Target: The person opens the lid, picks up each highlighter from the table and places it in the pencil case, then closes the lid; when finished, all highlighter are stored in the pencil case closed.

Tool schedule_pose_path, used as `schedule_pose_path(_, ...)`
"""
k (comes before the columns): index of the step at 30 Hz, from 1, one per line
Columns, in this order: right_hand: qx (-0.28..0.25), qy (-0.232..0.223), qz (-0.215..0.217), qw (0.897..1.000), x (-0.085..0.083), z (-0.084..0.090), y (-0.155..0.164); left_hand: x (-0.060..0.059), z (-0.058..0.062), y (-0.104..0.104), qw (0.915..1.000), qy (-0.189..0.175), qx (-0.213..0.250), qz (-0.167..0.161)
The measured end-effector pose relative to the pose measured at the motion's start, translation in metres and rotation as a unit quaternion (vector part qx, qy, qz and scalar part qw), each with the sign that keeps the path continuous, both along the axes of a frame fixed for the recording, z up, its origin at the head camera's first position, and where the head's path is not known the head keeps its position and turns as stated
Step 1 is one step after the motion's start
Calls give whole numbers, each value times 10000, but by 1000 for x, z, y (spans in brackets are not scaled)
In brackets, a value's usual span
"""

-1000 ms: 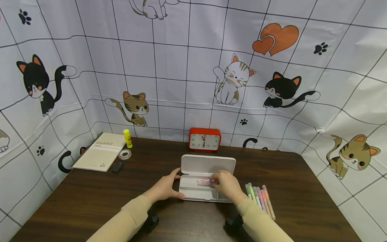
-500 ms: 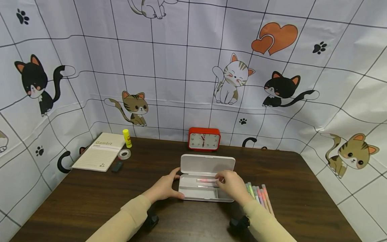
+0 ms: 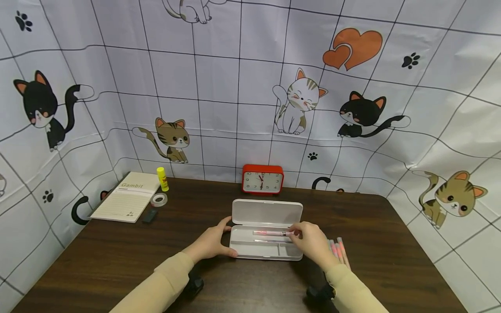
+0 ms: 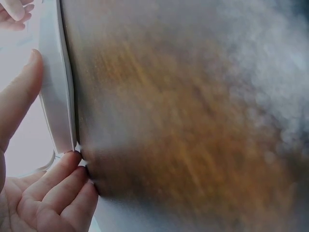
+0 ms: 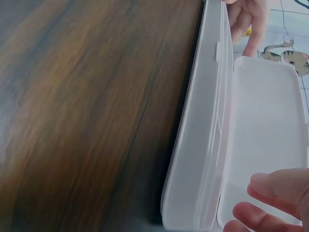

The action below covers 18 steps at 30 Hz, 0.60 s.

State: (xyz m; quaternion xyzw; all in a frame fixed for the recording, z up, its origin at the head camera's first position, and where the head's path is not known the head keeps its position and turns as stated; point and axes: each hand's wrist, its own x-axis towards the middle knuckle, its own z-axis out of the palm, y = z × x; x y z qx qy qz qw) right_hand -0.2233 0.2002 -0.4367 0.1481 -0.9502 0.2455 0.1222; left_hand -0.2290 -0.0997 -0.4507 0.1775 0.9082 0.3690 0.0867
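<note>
Now a Pink Pen Was Lying in the White Box

Right in the middle of the dark brown wooden table (image 3: 117, 256), an open white plastic pencil case (image 3: 266, 250) was seen, with its flat lid (image 3: 267, 212) stood up at the back. The left end of the case was held by the left hand (image 3: 211, 243): the thumb was pressed on the front corner and the fingers were curled round the back corner. A thin pink pen (image 3: 270, 233) was laid flat in the long back part of the case. Its right end was touched by the fingertips of the right hand (image 3: 313, 243), but it could not be told whether the pen was pinched or only touched.

Just to the right of the case, a row of pastel pens (image 3: 339, 252) was laid on the table, partly hidden by the right hand. Behind the case, a red square clock (image 3: 262, 179) was stood by the cat-print cloth wall (image 3: 219, 87). Far to the left, a cream notebook (image 3: 127, 202), a yellow glue stick (image 3: 162, 178), a clear roll of tape (image 3: 159, 199) and a small black thing (image 3: 150, 215) were placed near each other.
</note>
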Motion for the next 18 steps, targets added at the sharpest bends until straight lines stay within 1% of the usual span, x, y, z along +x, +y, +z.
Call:
schedule_pose_path(2, -5, -42, -61, 10000, 1, 1, 4, -1, -1, 0, 9999, -93, 57, 77)
schedule_pose_path(8, 26, -155, -204, 9997, 6, 2, 20, -4, -7, 1, 9999, -64, -48, 96)
schedule_pose_path(11, 90, -180, -225, 9995, 8, 2, 27, -4, -6, 0, 9999, -71, -57, 101)
schedule_pose_path(18, 232, -376, -470, 9979, 12, 3, 46, -4, -6, 0, 9999, -99, -24, 92)
